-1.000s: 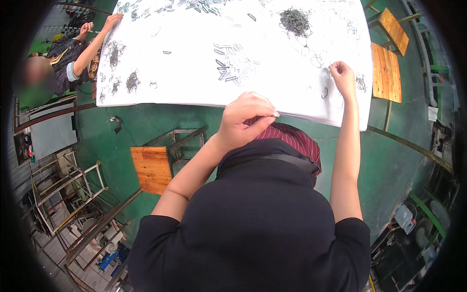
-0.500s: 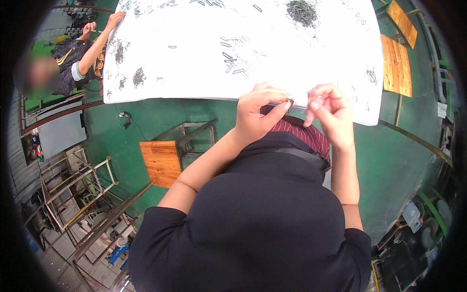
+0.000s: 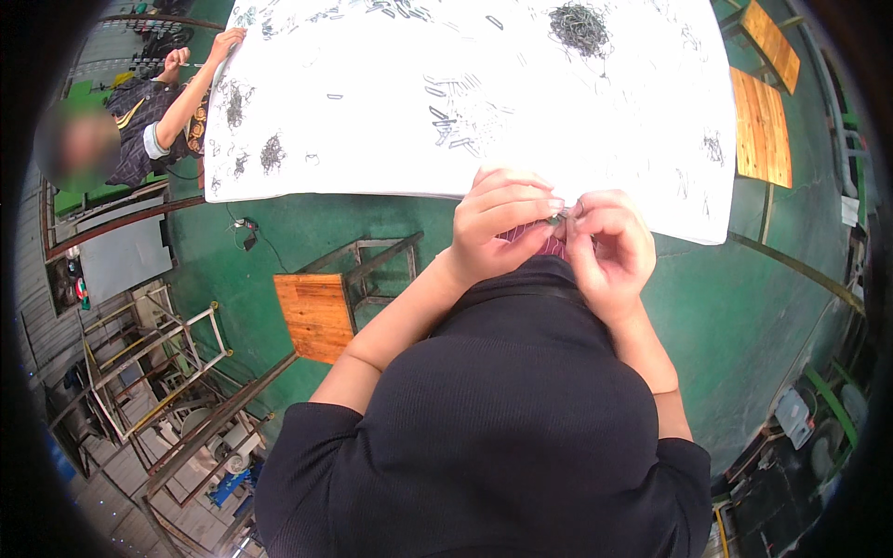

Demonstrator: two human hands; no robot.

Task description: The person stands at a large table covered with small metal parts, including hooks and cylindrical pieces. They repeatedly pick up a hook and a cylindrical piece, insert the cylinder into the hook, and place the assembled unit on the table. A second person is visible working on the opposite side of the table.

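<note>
I count two hands, left (image 3: 500,221) and right (image 3: 616,249), meeting at the table's (image 3: 372,153) near edge. The left pinches one small dark piece (image 3: 559,221); the right narrows beside it, its hold I cannot tell. Also noted: three stools (image 3: 314,316), one co-worker (image 3: 138,156).

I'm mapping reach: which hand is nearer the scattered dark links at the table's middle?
Left. The left hand is bodyward of the dark links; the right hand is bodyward too, but farther right.
</note>
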